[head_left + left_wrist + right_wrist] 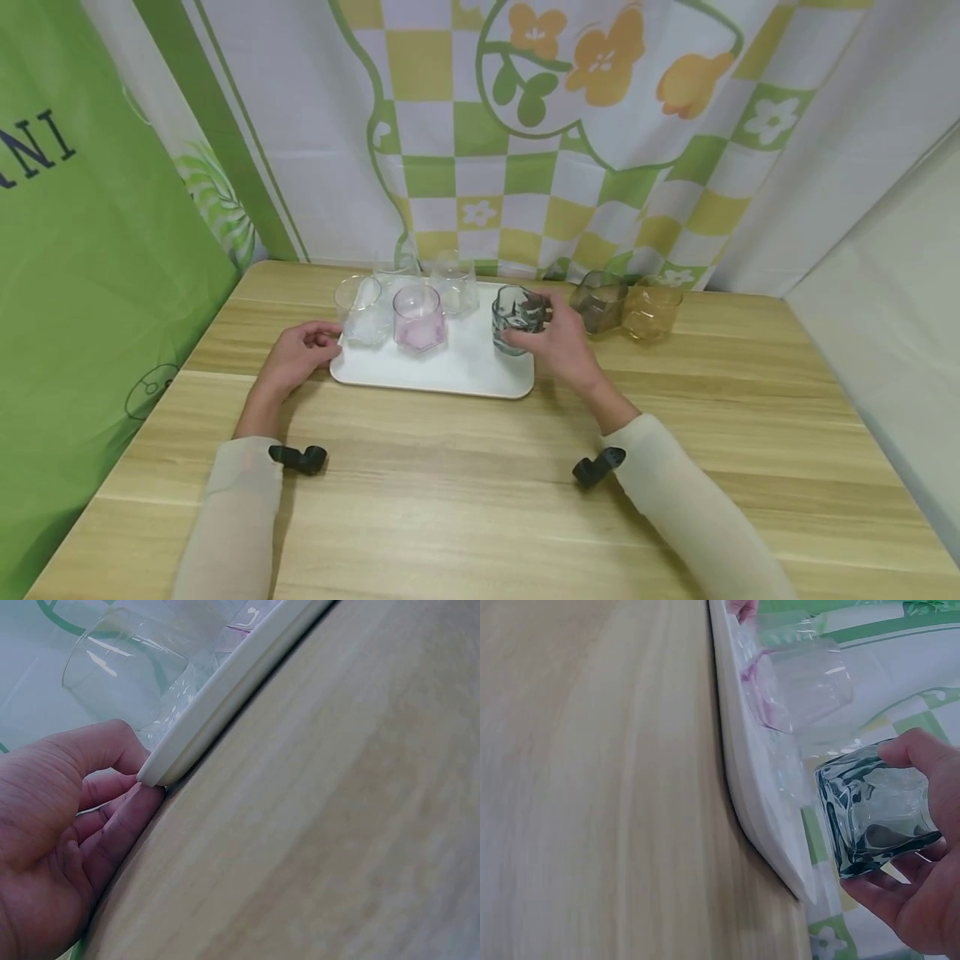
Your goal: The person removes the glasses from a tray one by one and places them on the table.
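My right hand grips a smoky blue-grey glass with thick faceted walls, over the right end of a white tray. In the right wrist view the glass is above the tray's surface, thumb on one side and fingers on the other. At the tray's left end, my left hand pinches the rim; the left wrist view has its fingers at the corner of the tray. Near that hand stands a clear glass. A pink-tinted glass stands beside it, with more clear glasses behind.
To the right of the tray, a dark grey-brown glass and an amber glass stand side by side on the wooden table. A patterned curtain hangs along the table's back edge, and green cloth hangs on the left.
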`<state>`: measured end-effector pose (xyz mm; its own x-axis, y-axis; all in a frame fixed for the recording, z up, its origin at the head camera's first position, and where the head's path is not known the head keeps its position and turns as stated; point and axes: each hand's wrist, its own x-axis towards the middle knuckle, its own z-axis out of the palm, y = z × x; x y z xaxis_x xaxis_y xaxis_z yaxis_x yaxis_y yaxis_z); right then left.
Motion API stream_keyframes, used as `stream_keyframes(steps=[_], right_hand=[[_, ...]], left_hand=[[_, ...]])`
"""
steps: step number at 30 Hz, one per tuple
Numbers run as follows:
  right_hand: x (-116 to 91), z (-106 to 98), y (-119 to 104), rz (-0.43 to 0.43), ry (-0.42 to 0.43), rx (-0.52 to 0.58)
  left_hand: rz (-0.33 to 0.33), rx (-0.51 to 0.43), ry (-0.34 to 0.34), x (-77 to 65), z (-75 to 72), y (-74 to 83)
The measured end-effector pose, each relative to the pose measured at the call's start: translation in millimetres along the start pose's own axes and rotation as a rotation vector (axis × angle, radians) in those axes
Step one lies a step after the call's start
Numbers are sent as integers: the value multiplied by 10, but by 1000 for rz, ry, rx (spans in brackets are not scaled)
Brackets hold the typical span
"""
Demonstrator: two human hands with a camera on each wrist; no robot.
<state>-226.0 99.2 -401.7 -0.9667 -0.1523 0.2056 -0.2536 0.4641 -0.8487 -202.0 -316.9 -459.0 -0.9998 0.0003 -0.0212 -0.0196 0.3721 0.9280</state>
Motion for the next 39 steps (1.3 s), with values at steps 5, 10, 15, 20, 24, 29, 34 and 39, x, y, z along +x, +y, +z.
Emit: stream_keyframes(steps=[5,10,15,20,24,29,34,39], right_hand=[[-38,-147,29,-17,22,-14],[-81,-310,59,-10,41,-45],[-132,-489,52,24,35,-10],[-174,-672,37,37,51,-22],[-206,-814,14,43,82,-62],[-239,-1015,1,61,118,-109],[-274,-1241,15,58,160,-107],[-295,-1435,55,47,209,-92]], left_hand=[[-6,-6,2,-1,4,-11],[0,-12,1,-9,13,-37],[0,-2,3,-19,8,-59],[-1,7,10,-19,3,-66],[4,2,12,-23,3,-52],[7,-19,14,-24,10,-39],[10,-4,7,-4,14,-24],[-4,29,6,24,7,-27]])
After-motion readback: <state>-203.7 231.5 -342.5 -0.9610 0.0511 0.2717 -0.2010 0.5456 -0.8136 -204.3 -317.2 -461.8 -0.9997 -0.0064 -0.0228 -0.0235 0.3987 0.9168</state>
